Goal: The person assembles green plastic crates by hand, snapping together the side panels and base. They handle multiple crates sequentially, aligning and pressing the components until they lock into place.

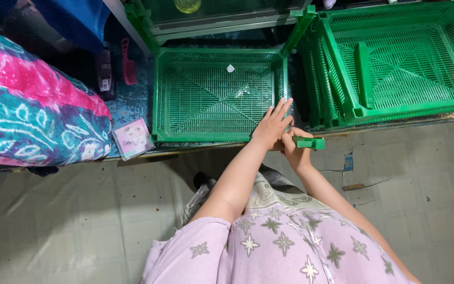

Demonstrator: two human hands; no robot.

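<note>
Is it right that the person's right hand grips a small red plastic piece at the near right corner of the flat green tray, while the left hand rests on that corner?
Not quite: the small plastic piece is green, not red, as the head view shows. The rest holds: the right hand grips it at the near right corner of the flat green tray, and the left hand rests on that corner.

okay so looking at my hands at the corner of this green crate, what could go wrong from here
The right hand grips a small green plastic piece at the near right corner of the shallow green crate, with the left hand pressed right beside it: fingers could get pinched, or the piece might slip. The crate sits at the shelf's front edge, so a hard push may shift it. The small square card overhangs that edge and could get knocked off.
</note>
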